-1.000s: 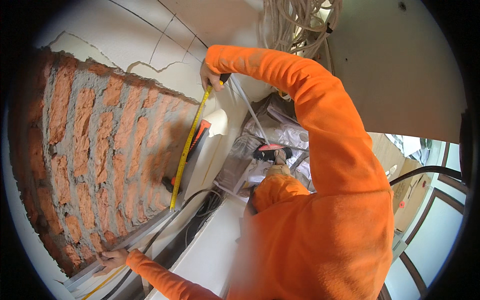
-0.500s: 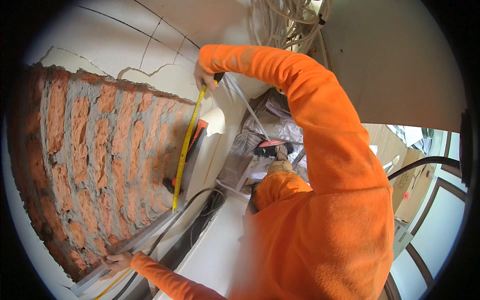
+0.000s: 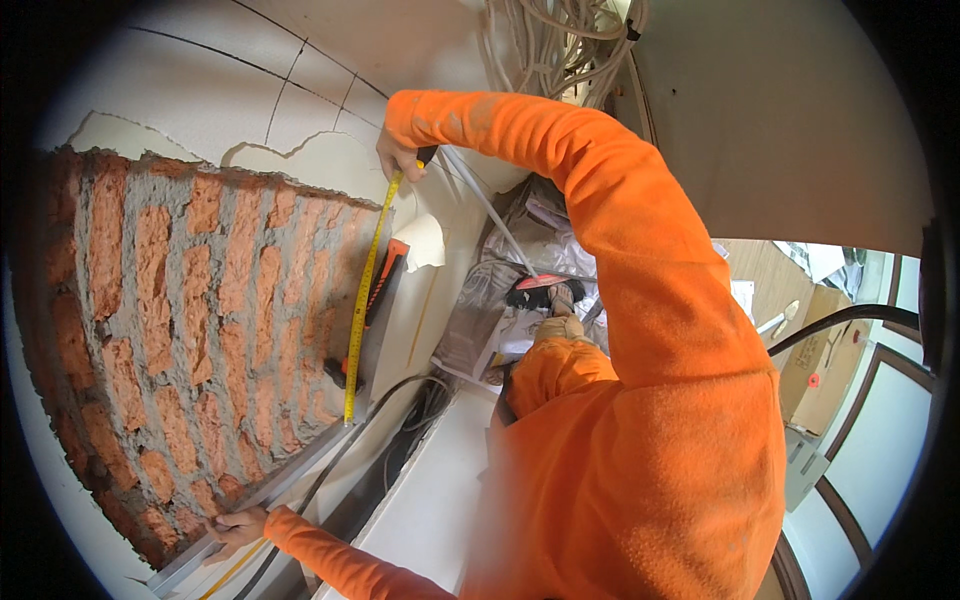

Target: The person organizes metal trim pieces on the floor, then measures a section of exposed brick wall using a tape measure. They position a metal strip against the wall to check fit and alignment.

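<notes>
Near the upper middle, my right hand (image 3: 397, 157) is closed on a tape measure, its black-and-yellow case (image 3: 425, 158) partly hidden by the fingers. Its yellow blade (image 3: 364, 285) stretches down across the edge of the bared brick wall (image 3: 190, 340) to a metal profile. At lower left, my left hand (image 3: 238, 528) grips that profile (image 3: 275, 485), which runs along the brick's lower edge. Beside the blade lies a tool with an orange and black handle (image 3: 388, 282); the blade covers part of it.
Black cables (image 3: 412, 395) lie in a gap beside the profile. Looped pale cables (image 3: 560, 45) hang at the top. Plastic sheeting (image 3: 500, 270) and a red-and-black brush-like object (image 3: 540, 290) are near my foot. A cardboard box (image 3: 822, 365) stands at right.
The view has shifted slightly, so the wall sits a little lower and further left. Both hands keep their holds, and the tape blade stays stretched in the same place.
</notes>
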{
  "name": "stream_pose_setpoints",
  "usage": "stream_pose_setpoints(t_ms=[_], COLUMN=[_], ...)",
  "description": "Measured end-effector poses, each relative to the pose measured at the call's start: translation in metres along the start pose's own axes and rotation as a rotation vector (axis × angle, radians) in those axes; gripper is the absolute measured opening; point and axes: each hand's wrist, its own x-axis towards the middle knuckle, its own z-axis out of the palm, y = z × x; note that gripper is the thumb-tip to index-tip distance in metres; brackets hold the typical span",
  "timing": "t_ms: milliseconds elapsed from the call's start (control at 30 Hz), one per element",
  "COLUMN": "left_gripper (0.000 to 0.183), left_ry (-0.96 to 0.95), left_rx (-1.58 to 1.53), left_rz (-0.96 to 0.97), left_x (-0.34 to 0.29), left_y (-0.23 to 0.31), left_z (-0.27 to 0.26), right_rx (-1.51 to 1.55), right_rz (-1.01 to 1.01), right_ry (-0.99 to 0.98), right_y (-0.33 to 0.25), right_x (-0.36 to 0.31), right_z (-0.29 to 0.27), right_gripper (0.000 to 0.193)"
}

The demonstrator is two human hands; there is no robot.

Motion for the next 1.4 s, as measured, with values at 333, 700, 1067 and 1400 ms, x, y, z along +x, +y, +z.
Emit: stream_pose_setpoints(t_ms=[333,700,1067,1400], left_gripper=[0.048,0.043,0.042,0.051], left_ry=[-0.026,-0.008,0.003,0.007], left_rx=[-0.061,-0.037,-0.087,-0.052], left_rz=[-0.088,-0.053,-0.071,-0.094], left_x=[-0.002,-0.005,-0.001,-0.005], left_y=[0.007,-0.007,0.008,-0.006], left_z=[0.003,0.002,0.005,0.005], right_rx=[0.018,0.072,0.014,0.010], right_rz=[-0.006,-0.018,-0.022,-0.032], right_ry=[-0.014,0.007,-0.066,-0.022], right_y=[0.014,0.011,0.010,0.009], right_x=[0.018,0.011,0.014,0.011], right_z=[0.003,0.003,0.001,0.002], right_gripper=[0.071,0.060,0.055,0.067])
